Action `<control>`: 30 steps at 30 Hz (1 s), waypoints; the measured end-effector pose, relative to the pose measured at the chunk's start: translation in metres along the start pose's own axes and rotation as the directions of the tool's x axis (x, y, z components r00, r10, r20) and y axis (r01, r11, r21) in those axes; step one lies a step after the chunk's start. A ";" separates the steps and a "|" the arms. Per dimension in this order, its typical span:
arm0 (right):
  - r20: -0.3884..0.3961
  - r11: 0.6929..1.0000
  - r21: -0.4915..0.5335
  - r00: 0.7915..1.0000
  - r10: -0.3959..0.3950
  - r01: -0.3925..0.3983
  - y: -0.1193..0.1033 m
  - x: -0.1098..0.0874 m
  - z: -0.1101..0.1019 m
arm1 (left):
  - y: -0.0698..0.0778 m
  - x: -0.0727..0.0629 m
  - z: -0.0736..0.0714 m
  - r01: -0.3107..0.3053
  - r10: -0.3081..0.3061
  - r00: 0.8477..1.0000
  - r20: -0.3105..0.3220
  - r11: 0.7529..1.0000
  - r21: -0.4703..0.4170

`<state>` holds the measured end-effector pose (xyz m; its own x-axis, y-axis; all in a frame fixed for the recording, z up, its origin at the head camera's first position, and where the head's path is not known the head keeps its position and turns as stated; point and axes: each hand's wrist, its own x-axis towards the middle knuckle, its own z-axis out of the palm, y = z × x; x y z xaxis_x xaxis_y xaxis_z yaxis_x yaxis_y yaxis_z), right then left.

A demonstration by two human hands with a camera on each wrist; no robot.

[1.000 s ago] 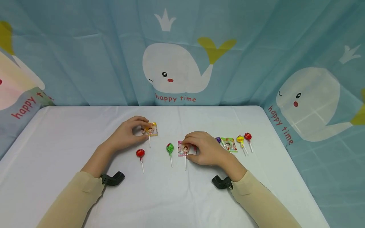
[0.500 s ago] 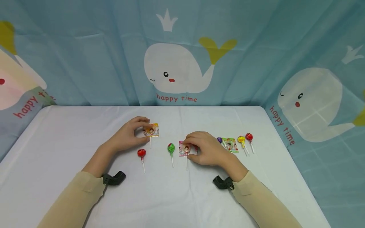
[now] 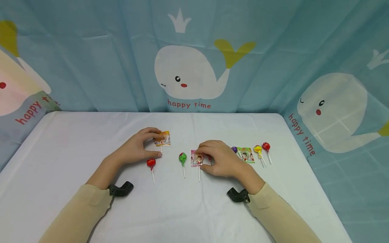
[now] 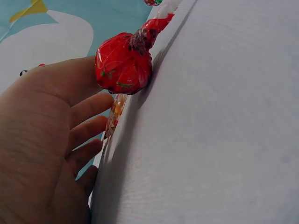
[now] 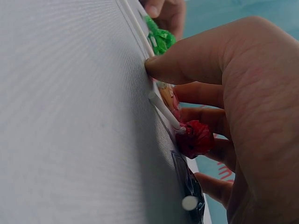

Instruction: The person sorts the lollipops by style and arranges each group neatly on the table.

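It's an orange wrapper (image 3: 165, 137), a pink wrapper (image 3: 193, 159) with cartoon print, a red lollipop (image 3: 151, 162), a green lollipop (image 3: 182, 157), white table (image 3: 170, 209), blue curtain (image 3: 121, 74) sporting white whales (image 3: 185, 64)!

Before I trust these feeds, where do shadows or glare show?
Head: pale streaks cross the rightmost whale print; left wrist: slight shine on the red lollipop, dark shadow along the tabletop; right wrist: dim, broad shadow across the tabletop.

Six round lollipops (image 3: 182, 157) and three flat lollipops (image 3: 165, 138) show.
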<state>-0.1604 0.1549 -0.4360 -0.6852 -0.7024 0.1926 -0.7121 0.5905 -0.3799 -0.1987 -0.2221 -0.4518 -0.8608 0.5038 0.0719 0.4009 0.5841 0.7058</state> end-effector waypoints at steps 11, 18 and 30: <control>0.013 1.000 -0.003 1.000 0.021 -0.021 -0.002 -0.001 -0.002 | 0.000 0.002 0.002 -0.004 0.005 1.000 0.027 1.000 -0.025; 0.008 1.000 -0.012 1.000 0.018 -0.017 -0.002 0.000 -0.003 | -0.001 0.004 0.003 -0.023 0.023 1.000 0.009 1.000 -0.015; -0.014 1.000 0.003 1.000 0.002 -0.002 -0.004 0.001 -0.001 | -0.004 0.003 0.004 -0.018 0.018 1.000 0.006 1.000 0.002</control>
<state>-0.1586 0.1528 -0.4331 -0.6888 -0.6956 0.2043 -0.7101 0.5905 -0.3834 -0.2017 -0.2203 -0.4566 -0.8514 0.5184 0.0800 0.4169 0.5763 0.7029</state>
